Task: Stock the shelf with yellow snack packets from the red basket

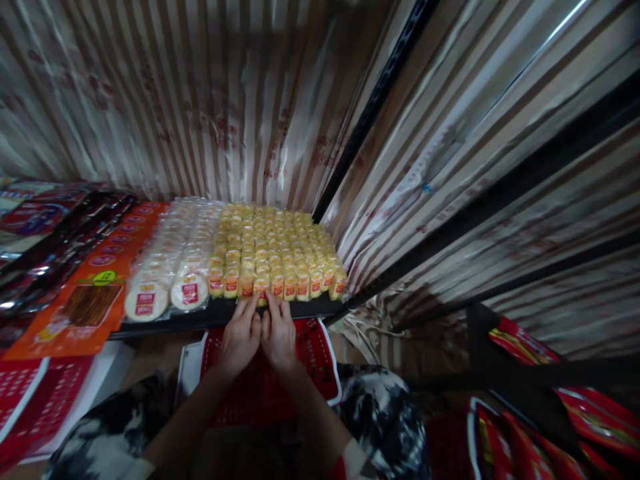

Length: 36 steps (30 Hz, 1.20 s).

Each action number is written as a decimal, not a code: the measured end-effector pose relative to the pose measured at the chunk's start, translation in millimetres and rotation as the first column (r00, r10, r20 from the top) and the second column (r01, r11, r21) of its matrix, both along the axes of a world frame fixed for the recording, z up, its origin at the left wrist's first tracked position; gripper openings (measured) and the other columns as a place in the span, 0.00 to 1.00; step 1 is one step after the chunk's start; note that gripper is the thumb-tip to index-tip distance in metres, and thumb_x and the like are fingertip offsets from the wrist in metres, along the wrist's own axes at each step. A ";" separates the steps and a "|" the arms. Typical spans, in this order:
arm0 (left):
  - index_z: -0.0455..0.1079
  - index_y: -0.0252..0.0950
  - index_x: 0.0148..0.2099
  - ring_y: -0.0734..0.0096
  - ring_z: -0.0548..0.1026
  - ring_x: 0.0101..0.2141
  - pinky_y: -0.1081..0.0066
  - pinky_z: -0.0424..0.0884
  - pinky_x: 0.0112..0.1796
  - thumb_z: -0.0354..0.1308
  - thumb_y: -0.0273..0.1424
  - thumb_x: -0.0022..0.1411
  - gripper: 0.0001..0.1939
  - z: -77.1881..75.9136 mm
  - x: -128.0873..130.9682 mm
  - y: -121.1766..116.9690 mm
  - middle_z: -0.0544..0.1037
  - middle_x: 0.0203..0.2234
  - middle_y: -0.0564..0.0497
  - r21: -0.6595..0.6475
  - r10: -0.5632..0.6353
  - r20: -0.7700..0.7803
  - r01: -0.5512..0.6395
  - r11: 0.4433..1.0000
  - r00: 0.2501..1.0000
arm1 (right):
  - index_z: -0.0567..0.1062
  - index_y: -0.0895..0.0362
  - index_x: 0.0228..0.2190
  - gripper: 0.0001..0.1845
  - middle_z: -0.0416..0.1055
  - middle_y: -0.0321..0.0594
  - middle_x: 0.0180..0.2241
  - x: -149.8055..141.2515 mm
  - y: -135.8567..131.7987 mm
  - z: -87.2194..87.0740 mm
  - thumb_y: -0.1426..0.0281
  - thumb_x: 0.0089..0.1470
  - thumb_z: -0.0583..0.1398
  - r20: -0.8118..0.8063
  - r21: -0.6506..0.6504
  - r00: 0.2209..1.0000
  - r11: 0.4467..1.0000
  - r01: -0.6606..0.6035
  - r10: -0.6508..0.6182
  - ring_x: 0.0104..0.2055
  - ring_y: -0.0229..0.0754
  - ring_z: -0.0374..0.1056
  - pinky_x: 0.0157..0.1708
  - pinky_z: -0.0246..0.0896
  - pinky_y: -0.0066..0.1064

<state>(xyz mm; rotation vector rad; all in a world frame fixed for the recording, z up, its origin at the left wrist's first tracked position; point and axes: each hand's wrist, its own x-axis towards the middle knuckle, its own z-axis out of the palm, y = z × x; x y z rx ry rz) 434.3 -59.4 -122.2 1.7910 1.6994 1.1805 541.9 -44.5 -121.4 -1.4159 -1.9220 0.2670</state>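
Small yellow snack packs [280, 250] with red and orange labels stand in tight rows on a dark shelf [300, 309]. Both my hands meet at the front edge of these rows. My left hand [243, 337] has its index finger against one front yellow snack pack [261, 285], the other fingers curled. From the other side, my right hand [279, 333] touches the same pack with its index finger, its remaining fingers bent in. The two hands hold that pack between their fingertips. My thumbs are close together below it, partly hidden.
Round white wrapped crackers [147, 300] stand in two rows left of the yellow packs, beside an orange snack bag [87, 310]. A red basket [320, 373] sits under my forearms. Dark metal bars [400, 267] cross a striped curtain [225, 100]. Red packets [525, 341] lie at right.
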 end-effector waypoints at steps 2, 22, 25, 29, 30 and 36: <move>0.58 0.33 0.61 0.67 0.66 0.54 0.66 0.64 0.54 0.41 0.27 0.62 0.25 -3.7 1.2 1.1 0.67 0.55 0.43 -0.001 0.001 -0.043 -0.001 1.000 0.999 | 0.62 0.57 0.58 0.27 0.66 0.47 0.43 0.5 1.1 -1.4 0.73 0.56 0.48 0.032 -0.008 0.999 1.000 0.001 -0.001 0.42 0.43 0.67 0.42 0.67 0.32; 0.62 0.33 0.56 0.67 0.73 0.43 0.67 0.71 0.44 0.43 0.24 0.58 0.23 0.1 10.7 8.3 0.70 0.49 0.43 -0.048 0.074 -0.008 -0.074 0.996 0.997 | 0.60 0.54 0.59 0.30 0.64 0.45 0.39 4.0 7.4 -15.2 0.73 0.54 0.52 0.088 0.051 0.996 0.998 -0.022 0.018 0.40 0.42 0.63 0.36 0.65 0.30; 0.62 0.33 0.56 0.69 0.74 0.39 0.68 0.71 0.42 0.42 0.24 0.58 0.24 -0.7 8.2 9.9 0.71 0.47 0.44 -0.052 0.053 0.019 -0.052 0.997 0.998 | 0.60 0.53 0.59 0.30 0.64 0.44 0.38 2.3 7.8 -14.2 0.73 0.54 0.53 0.131 0.047 0.991 0.999 -0.009 0.003 0.39 0.42 0.63 0.32 0.64 0.28; 0.64 0.34 0.54 0.69 0.73 0.40 0.68 0.71 0.43 0.42 0.26 0.59 0.21 -4.1 7.1 10.4 0.72 0.44 0.45 -0.009 0.064 0.061 -0.064 0.998 0.996 | 0.58 0.52 0.60 0.30 0.65 0.45 0.39 0.0 7.5 -14.8 0.73 0.56 0.52 0.161 0.047 0.987 0.999 0.007 -0.015 0.40 0.44 0.63 0.33 0.65 0.29; 0.63 0.34 0.54 0.70 0.73 0.39 0.68 0.71 0.43 0.43 0.26 0.59 0.21 -5.8 7.9 9.8 0.72 0.44 0.44 0.006 0.068 0.058 -0.069 0.998 0.996 | 0.56 0.51 0.61 0.31 0.66 0.45 0.39 -0.1 7.5 -16.0 0.73 0.56 0.52 0.162 0.040 0.987 0.999 0.006 -0.013 0.41 0.44 0.63 0.33 0.65 0.29; 0.59 0.35 0.59 0.67 0.71 0.44 0.66 0.69 0.47 0.44 0.26 0.59 0.25 -13.0 14.6 6.4 0.68 0.50 0.43 0.032 0.085 -0.026 -0.084 0.996 0.996 | 0.54 0.47 0.61 0.32 0.66 0.43 0.41 0.9 9.4 -23.2 0.74 0.57 0.52 0.146 0.002 0.989 1.000 0.004 -0.004 0.43 0.43 0.64 0.36 0.66 0.29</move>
